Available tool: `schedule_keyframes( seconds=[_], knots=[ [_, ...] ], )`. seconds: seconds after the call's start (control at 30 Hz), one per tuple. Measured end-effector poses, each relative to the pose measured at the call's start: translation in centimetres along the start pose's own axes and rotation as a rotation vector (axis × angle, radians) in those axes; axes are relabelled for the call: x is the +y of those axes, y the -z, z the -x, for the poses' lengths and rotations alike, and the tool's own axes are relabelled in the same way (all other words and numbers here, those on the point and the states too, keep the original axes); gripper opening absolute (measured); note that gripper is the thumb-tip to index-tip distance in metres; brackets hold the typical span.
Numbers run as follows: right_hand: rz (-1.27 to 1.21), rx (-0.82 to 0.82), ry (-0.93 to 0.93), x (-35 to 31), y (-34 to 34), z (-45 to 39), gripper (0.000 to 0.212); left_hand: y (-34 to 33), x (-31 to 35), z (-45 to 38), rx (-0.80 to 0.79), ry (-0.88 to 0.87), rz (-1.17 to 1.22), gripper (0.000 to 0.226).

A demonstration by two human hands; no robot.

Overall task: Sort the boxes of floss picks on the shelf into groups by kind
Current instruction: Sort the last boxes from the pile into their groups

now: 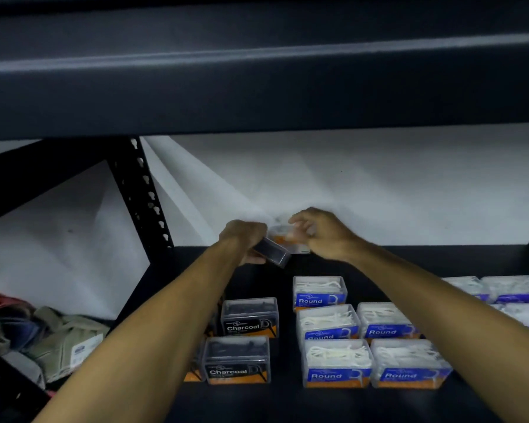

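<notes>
At the back of the shelf [287,404] I have two boxes in my hands. My left hand [245,239] grips a dark box [272,254], tilted, its fingers curled round the near end with the thumb underneath. Just beside it, touching its far corner, is a clear box [287,236] with orange on its label; my right hand [321,230] is over it with fingers curled on its top edge, though blur keeps me from telling how firmly it is held. Both boxes sit close to the white wall [379,184] behind the shelf.

Nearer me, the boxes lie in groups on the black shelf. Under my left forearm are the Charcoal boxes [249,317], two plainly readable, one behind the other, with bits of orange from others showing at their left. To the right of them, a little apart, stand the Round boxes [319,293] with blue labels and white picks: one at the back, then two rows of two. Further right, partly hidden by my right forearm, are purple-labelled boxes [513,290], too blurred to read.

A black slotted upright [144,190] stands at the left, and beyond it lies a heap of folded clothes [58,337]. A dark shelf beam [257,87] runs overhead.
</notes>
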State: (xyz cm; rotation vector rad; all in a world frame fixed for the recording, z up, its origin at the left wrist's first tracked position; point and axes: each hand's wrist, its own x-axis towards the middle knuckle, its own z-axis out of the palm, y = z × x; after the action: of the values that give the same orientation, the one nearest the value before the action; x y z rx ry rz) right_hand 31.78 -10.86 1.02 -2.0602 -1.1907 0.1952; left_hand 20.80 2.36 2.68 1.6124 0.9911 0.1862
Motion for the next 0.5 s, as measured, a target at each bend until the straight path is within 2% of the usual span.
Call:
schedule_keyframes(
  seconds=[0.1, 0.2, 0.3, 0.5],
  knots=[
    [0.219, 0.07, -0.027, 1.0, 0.8, -1.0, 0.025, 1.1, 0.0, 0.1, 0.052, -0.009, 0.02, 0.018],
    [0.478, -0.038, -0.029, 1.2, 0.6, -1.5, 0.035, 1.7, 0.0, 0.2, 0.099, -0.043, 0.017, 0.022],
    [0.568, -0.107, -0.016, 1.0, -0.2, -1.8, 0.041, 2.2, 0.0, 0.6, 0.131, -0.114, 0.026, 0.026],
    [0.677, -0.136, 0.026, 0.6, -2.0, -2.0, 0.048, 2.5, -0.2, 1.4, 0.118, -0.203, 0.033, 0.032]
  ],
)
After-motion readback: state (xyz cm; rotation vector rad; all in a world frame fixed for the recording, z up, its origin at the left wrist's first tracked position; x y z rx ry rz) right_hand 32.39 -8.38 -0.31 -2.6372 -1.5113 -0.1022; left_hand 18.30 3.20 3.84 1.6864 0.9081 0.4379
